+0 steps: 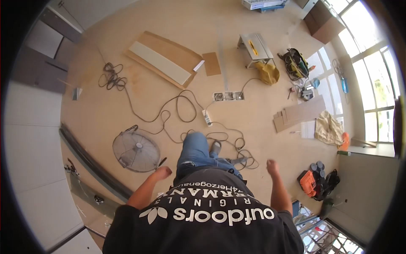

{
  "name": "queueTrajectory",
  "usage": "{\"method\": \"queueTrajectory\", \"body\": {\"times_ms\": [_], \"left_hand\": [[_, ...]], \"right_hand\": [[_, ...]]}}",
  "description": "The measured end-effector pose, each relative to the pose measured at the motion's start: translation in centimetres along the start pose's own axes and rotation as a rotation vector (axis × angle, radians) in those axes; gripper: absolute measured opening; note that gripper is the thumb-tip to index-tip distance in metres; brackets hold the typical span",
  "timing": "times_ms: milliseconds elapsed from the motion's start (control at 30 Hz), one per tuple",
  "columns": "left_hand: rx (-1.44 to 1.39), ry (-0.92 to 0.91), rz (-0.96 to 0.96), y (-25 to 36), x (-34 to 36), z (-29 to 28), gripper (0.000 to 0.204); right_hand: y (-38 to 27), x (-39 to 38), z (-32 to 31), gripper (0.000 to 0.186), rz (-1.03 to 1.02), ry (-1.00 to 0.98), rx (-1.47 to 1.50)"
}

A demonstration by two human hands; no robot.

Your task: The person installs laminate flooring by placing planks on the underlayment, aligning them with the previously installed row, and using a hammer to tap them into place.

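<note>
fan (136, 151) left of legs | cables (182, 112) ahead | table saw (256, 48) far ahead-right | boards (299, 114) right

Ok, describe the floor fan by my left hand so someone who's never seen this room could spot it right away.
Start at the long dark rail lying along the left wall. Just right of it, the floor fan lies on the beige floor, close to the left hand. It is the only round wire-cage thing there, grey with a hub in the middle, unlike the loose black cables beside it.

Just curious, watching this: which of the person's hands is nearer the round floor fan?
Left. The left hand hangs just right of the floor fan; the right hand is far across the body, both empty.
</note>
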State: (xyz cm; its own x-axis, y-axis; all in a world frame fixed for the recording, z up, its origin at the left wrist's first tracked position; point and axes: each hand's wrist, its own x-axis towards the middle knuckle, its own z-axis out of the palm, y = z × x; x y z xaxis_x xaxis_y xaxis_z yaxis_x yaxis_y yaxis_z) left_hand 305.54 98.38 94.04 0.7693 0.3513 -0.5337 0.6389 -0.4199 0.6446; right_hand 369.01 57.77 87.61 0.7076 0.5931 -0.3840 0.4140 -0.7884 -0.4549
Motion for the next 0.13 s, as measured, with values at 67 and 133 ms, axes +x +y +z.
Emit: {"method": "queueTrajectory", "body": {"times_ms": [67, 133], "left_hand": [[-0.432, -0.181, -0.547, 8.2, 1.3, -2.7, 0.018], [-0.729, -0.155, -0.470, 8.9, 5.5, -4.9, 0.019]], "right_hand": [[-8.1, 7.9, -7.8, 0.033, -0.054, -0.178, -0.002], [-14.9, 16.3, -13.8, 0.034, -0.181, -0.147, 0.091]]}}
